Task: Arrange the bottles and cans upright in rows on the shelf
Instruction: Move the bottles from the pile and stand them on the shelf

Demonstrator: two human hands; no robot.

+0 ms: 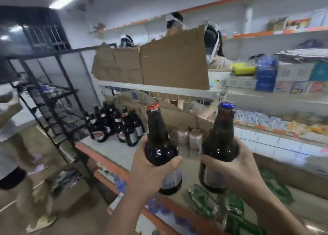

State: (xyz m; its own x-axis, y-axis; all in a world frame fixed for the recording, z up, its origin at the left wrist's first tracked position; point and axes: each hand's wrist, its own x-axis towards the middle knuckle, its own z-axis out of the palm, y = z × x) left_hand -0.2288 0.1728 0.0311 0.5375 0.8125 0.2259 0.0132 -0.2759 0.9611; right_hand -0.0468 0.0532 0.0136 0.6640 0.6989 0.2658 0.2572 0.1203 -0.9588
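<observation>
My left hand (150, 170) grips a dark brown bottle with a red cap (158, 137) around its body, held upright above the shelf. In my right hand (236, 165) is a second brown bottle with a blue cap (220, 142), tilted slightly left. Both are raised over the white shelf (113, 151) with its orange front edge. Several dark bottles (113, 126) stand upright in a cluster at the shelf's far left. A couple of pale cans (190, 140) stand behind the held bottles.
Green packaged cans (204, 202) lie on the shelf below my hands. Torn cardboard (156, 66) lines the upper shelf. A black metal rack (53, 106) stands to the left. People work behind the shelving and another person stands at the left edge (16, 163).
</observation>
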